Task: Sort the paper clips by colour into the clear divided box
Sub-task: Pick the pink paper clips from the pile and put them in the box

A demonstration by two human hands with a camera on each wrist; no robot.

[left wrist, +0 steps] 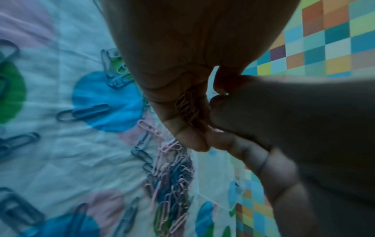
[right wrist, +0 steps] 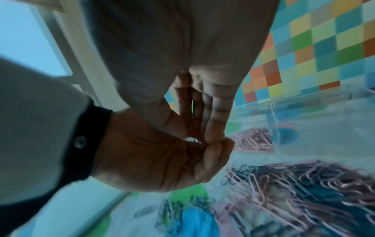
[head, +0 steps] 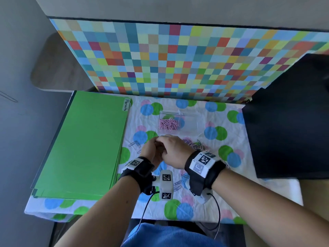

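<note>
Left hand (head: 151,151): cupped, grasping thin pink wire clips (left wrist: 187,106).
Right hand (head: 173,149): fingers straight, relaxed, touching the left.
Clear box (head: 179,123): rigid plastic, pink clips inside.
Loose pile (right wrist: 304,189): tangled wire loops.

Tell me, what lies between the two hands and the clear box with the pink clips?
Only bare spotted cloth, as the head view shows. The mixed clip pile sits right of the hands, not between them and the clear divided box.
</note>
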